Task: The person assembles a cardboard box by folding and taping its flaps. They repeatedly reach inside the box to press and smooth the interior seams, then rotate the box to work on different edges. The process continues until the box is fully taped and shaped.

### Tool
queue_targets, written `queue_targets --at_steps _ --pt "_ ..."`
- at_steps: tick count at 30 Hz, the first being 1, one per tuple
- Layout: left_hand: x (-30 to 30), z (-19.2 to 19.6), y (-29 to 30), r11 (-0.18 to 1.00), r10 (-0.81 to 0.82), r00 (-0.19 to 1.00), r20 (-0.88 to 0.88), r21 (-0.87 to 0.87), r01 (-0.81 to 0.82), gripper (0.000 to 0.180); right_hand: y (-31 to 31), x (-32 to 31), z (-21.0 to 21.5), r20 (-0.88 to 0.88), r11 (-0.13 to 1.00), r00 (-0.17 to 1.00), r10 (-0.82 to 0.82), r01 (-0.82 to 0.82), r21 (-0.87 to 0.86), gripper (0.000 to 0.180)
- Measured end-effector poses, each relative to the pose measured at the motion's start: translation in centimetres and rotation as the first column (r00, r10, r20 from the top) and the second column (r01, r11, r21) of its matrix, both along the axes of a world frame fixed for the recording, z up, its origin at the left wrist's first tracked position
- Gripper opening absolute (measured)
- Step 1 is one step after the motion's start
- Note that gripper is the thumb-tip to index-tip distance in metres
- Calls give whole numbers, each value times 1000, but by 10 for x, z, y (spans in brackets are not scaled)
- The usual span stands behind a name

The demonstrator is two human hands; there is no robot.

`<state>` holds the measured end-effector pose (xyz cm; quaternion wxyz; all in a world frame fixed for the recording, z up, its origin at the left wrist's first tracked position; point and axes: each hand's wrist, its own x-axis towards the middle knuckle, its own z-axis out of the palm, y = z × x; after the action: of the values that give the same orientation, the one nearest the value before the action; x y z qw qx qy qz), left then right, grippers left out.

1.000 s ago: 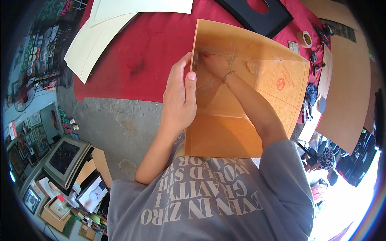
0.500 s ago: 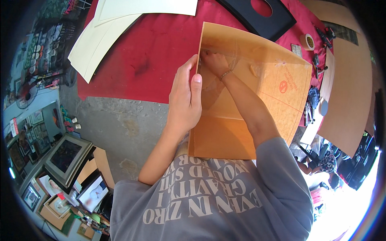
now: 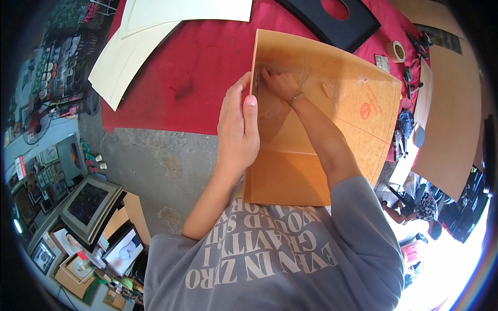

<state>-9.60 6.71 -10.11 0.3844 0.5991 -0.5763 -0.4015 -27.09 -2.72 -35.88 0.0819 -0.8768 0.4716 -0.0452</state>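
I hold a large translucent orange sheet [image 3: 295, 179] upright over the edge of a red-covered table [image 3: 197, 67]. My left hand [image 3: 238, 129] grips its left edge, with the thumb on the near face. My right hand [image 3: 277, 83] reaches behind the sheet and shows through it, a bracelet on the wrist. Its fingers pinch at the sheet near the upper left corner. A thin clear layer seems to wrinkle around those fingers.
Cream boards [image 3: 129, 57] lie at the table's far left, and a black mat with an oval cutout [image 3: 337, 23] lies behind the sheet. A tape roll [image 3: 397, 51], small tools [image 3: 415, 41] and a brown board [image 3: 446, 103] are at the right. Framed pictures [image 3: 85, 202] stand on the floor at the lower left.
Both hands keep their hold on the sheet. The sheet and hands have shifted only slightly in the view.
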Motion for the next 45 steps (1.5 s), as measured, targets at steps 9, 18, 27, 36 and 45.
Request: queue_targets --at_steps 9,18,27,36,45 --pt "2 -3 0 1000 -7 1000 -10 -4 7 46 15 -8 13 -39 998 999 -17 19 54 35" --pt "7 3 -12 994 -91 985 -148 46 99 49 8 27 29 19 625 731 -682 570 533 46" --pt "-8 -3 -23 1000 -11 993 -116 23 14 52 -3 33 -7 202 477 491 -847 535 697 37" --pt "-8 -5 -21 999 18 992 -125 28 -15 51 31 25 37 276 416 338 -900 471 778 31" --pt "-4 -13 -22 1000 -19 989 -147 1 19 52 61 8 74 135 367 474 -870 440 819 31"
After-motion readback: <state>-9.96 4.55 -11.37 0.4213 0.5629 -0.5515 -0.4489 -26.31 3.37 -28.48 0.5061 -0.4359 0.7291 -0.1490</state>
